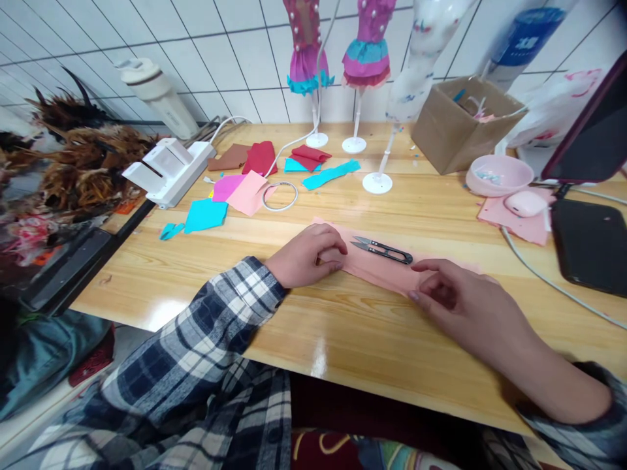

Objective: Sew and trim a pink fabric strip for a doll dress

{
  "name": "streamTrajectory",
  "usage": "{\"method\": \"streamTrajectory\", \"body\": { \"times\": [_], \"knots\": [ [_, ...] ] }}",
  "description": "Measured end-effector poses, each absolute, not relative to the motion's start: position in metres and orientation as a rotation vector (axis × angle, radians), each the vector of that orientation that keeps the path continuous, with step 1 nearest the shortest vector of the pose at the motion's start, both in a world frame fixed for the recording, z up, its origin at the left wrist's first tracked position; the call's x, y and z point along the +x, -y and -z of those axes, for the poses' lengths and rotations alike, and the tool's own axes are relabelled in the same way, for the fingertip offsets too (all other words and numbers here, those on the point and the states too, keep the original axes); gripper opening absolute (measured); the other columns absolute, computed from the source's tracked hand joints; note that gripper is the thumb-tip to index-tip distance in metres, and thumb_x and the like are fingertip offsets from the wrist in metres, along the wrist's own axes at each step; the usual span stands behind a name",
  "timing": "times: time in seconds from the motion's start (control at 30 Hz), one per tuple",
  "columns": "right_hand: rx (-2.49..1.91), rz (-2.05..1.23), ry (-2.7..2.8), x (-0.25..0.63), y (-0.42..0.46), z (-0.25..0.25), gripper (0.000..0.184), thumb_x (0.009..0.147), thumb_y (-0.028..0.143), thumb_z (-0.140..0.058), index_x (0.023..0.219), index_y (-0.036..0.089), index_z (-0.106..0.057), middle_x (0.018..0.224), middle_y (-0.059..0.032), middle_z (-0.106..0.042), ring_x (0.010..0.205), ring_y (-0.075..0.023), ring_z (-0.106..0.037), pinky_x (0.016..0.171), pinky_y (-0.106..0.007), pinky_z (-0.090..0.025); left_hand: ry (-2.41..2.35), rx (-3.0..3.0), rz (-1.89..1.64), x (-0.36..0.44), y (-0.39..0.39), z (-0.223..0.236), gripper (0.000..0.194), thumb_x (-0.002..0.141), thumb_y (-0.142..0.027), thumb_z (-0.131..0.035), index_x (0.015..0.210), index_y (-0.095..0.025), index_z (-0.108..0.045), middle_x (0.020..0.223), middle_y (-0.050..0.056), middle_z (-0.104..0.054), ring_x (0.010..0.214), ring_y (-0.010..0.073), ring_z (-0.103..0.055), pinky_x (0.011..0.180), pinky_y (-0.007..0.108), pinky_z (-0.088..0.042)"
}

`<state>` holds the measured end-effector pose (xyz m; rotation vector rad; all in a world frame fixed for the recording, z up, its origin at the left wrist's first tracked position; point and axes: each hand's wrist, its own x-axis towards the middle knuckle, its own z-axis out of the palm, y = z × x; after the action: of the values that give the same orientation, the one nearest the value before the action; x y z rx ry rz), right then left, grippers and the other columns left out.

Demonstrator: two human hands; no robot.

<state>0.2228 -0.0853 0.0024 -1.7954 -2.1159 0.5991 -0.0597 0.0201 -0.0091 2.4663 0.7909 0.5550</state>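
Observation:
A long pink strip of fabric (377, 266) lies across the wooden table (343, 326) in front of me. My left hand (306, 254) rests on its left end, fingers curled and pinching the cloth. My right hand (455, 294) is at the strip's right end, fingers bent and pressed on the fabric. Black thread snips (383, 249) lie on the strip between my two hands, untouched.
Cut fabric pieces in cyan, pink, red and brown (245, 186) lie behind, with a white device (169, 170) and cable. Small mannequins in dresses (367, 59), a cardboard box (460, 121), a pink bowl (499, 175), a black tablet (590, 245) and feathers (83, 163) surround the table.

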Motion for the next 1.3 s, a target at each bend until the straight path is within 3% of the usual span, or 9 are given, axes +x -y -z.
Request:
{"method": "streamTrajectory", "body": {
  "times": [0.2,0.3,0.4,0.53,0.7,0.9,1.0,1.13,1.3],
  "knots": [
    [-1.773,-0.621,2.084,0.223,0.085,-0.002,0.029,0.09,0.046,-0.054,0.111,0.026,-0.059,0.076,0.0002,-0.071,0.061,-0.0179,-0.064,0.055,-0.031,-0.045,-0.821,2.469,-0.583,-0.058,-0.021,0.013,0.018,0.085,-0.034,-0.065,0.093,-0.018,-0.061,0.096,0.007,-0.063,0.093,0.0211,-0.058,0.087,0.038,-0.046],
    [-1.715,-0.413,2.222,0.223,0.088,-0.003,0.042,0.084,0.054,-0.059,0.115,0.026,-0.058,0.082,-0.002,-0.072,0.072,-0.0228,-0.067,0.064,-0.036,-0.046,-0.82,2.485,-0.581,-0.059,-0.021,0.015,0.019,0.085,-0.034,-0.065,0.095,-0.018,-0.061,0.098,0.007,-0.063,0.094,0.0211,-0.058,0.088,0.037,-0.046],
    [-1.677,-0.227,2.329,0.223,0.09,-0.003,0.042,0.081,0.048,-0.064,0.117,0.027,-0.058,0.085,-0.0024,-0.072,0.079,-0.026,-0.067,0.073,-0.041,-0.045,-0.821,2.486,-0.582,-0.059,-0.021,0.015,0.019,0.085,-0.033,-0.065,0.096,-0.017,-0.061,0.098,0.008,-0.062,0.094,0.0211,-0.058,0.087,0.036,-0.046],
    [-1.694,-0.456,2.269,0.228,0.086,-0.001,0.033,0.085,0.04,-0.059,0.116,0.029,-0.057,0.084,-0.0011,-0.072,0.075,-0.022,-0.067,0.066,-0.035,-0.046,-0.827,2.487,-0.567,-0.058,-0.021,0.014,0.018,0.084,-0.031,-0.066,0.095,-0.017,-0.061,0.097,0.007,-0.061,0.094,0.0209,-0.057,0.087,0.036,-0.045],
    [-1.744,-0.774,2.191,0.234,0.076,-0.001,0.034,0.086,0.044,-0.057,0.115,0.027,-0.056,0.077,0.0,-0.07,0.061,-0.0186,-0.063,0.055,-0.031,-0.046,-0.822,2.487,-0.571,-0.059,-0.02,0.013,0.015,0.083,-0.026,-0.066,0.095,-0.018,-0.06,0.097,0.006,-0.061,0.097,0.0211,-0.057,0.089,0.036,-0.044],
    [-1.812,-0.937,2.179,0.233,0.062,-0.005,0.03,0.082,0.045,-0.058,0.106,0.027,-0.053,0.073,0.001,-0.069,0.062,-0.0196,-0.064,0.053,-0.03,-0.044,-0.903,2.628,-0.622,-0.059,-0.015,0.008,0.017,0.082,-0.029,-0.067,0.094,-0.018,-0.063,0.103,0.007,-0.061,0.099,0.0226,-0.055,0.092,0.04,-0.041],
    [-1.902,-0.943,2.179,0.229,0.058,-0.01,0.027,0.08,0.043,-0.06,0.1,0.028,-0.048,0.074,0.0026,-0.07,0.062,-0.0188,-0.063,0.053,-0.03,-0.042,-0.93,2.757,-0.625,-0.056,-0.006,0.004,0.011,0.089,-0.027,-0.058,0.092,-0.019,-0.065,0.1,0.007,-0.062,0.096,0.0216,-0.056,0.088,0.039,-0.042],
    [-1.933,-0.933,2.201,0.226,0.055,-0.015,0.027,0.078,0.042,-0.062,0.095,0.027,-0.047,0.074,0.003,-0.071,0.063,-0.0185,-0.063,0.053,-0.03,-0.041,-0.717,2.958,-0.522,-0.054,0.019,0.003,0.023,0.096,-0.027,-0.045,0.105,-0.018,-0.065,0.106,0.008,-0.068,0.098,0.0205,-0.059,0.088,0.036,-0.047],
    [-1.955,-0.945,2.232,0.226,0.048,-0.015,0.028,0.074,0.042,-0.065,0.088,0.027,-0.046,0.071,0.0042,-0.071,0.061,-0.018,-0.062,0.055,-0.029,-0.04,-0.847,2.94,-0.248,-0.057,0.046,0.006,0.052,0.098,-0.044,-0.04,0.139,-0.013,-0.047,0.144,0.014,-0.05,0.133,0.0277,-0.044,0.111,0.045,-0.035]
  ]
}}
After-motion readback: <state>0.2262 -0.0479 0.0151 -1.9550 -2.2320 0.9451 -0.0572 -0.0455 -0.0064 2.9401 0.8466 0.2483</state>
